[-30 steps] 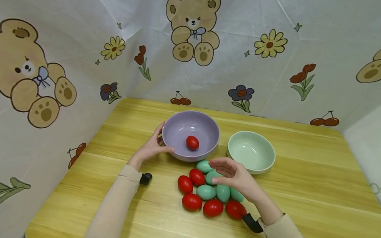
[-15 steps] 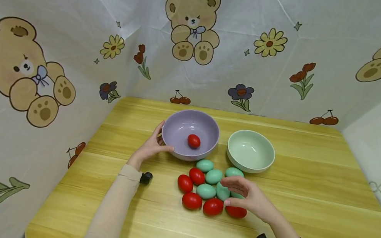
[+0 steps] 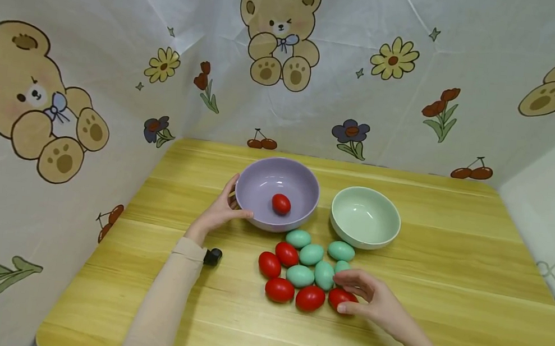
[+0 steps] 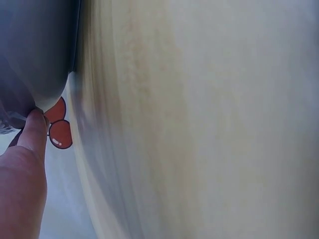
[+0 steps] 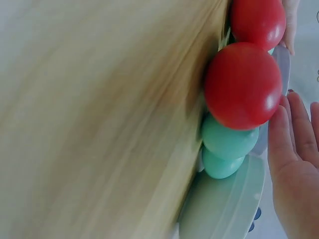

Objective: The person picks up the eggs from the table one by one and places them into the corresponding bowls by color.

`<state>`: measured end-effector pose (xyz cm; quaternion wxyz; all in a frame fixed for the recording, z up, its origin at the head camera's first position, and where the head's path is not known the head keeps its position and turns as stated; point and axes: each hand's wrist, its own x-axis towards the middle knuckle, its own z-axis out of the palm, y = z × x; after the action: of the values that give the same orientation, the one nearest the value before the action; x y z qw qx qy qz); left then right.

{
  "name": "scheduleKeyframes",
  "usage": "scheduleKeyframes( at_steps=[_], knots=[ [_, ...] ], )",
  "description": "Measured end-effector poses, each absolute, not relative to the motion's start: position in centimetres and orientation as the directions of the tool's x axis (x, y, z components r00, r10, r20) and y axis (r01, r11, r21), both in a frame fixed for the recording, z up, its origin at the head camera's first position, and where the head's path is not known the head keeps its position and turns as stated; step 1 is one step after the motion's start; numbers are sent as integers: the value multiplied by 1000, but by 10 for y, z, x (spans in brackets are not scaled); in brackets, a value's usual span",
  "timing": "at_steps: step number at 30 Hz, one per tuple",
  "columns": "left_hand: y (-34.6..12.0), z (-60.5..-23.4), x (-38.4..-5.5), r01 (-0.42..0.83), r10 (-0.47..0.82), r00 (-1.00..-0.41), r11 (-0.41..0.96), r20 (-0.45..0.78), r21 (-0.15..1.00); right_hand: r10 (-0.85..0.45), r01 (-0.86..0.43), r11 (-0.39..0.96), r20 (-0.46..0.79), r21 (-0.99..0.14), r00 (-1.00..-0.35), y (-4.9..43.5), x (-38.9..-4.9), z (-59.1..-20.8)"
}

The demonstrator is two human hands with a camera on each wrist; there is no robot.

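On the table (image 3: 449, 281), the left hand (image 3: 216, 215) at the purple bowl (image 3: 261, 191), the right hand (image 3: 379, 305) by a red egg (image 3: 339, 298)

Toward the far edge of the table, the purple bowl stands beside a smaller pale green bowl (image 3: 365, 219), a narrow gap between the two. The left hand grips the purple bowl at its left side, thumb along the near rim and the other fingers against the outer wall. A single red egg in the bowl (image 3: 281, 204) lies on the bottom, toward the near side.

In front of the bowls, the loose eggs lie in a close cluster on the bare wood: six green eggs (image 3: 300, 276) and five red ones. Three of the red ones form the near row, and the other two sit at the cluster's left side.

The right hand is at the right end of that near row. Its thumb and fingers are spread wide, the thumb on the near side of the end egg and the fingers above its far side. Whether they touch the egg, I cannot tell.

Both forearms wear beige sleeves (image 3: 165, 296), with a black device (image 3: 213, 257) at each wrist. Behind the table hangs a white sheet (image 3: 335, 10) printed with bears, flowers and cherries.
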<state>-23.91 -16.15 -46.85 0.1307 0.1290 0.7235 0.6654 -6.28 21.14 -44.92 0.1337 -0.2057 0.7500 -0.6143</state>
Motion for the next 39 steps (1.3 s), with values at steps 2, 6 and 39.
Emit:
scheduleKeyframes(
  at_steps=[2,6,39],
  knots=[
    [-160,-461,-236,6,364,-931,81,-24,997,-461,-130,177,35,-976,-887,213,-61,-452],
    [-158,-449,-230,7,370,-929,86,-25,996,-439,-123,192,27,-974,-898,215,-57,-456],
    [-158,-450,-230,6,372,-928,75,-23,997,-519,-130,392,-102,-911,-849,214,-45,-472]
  ],
)
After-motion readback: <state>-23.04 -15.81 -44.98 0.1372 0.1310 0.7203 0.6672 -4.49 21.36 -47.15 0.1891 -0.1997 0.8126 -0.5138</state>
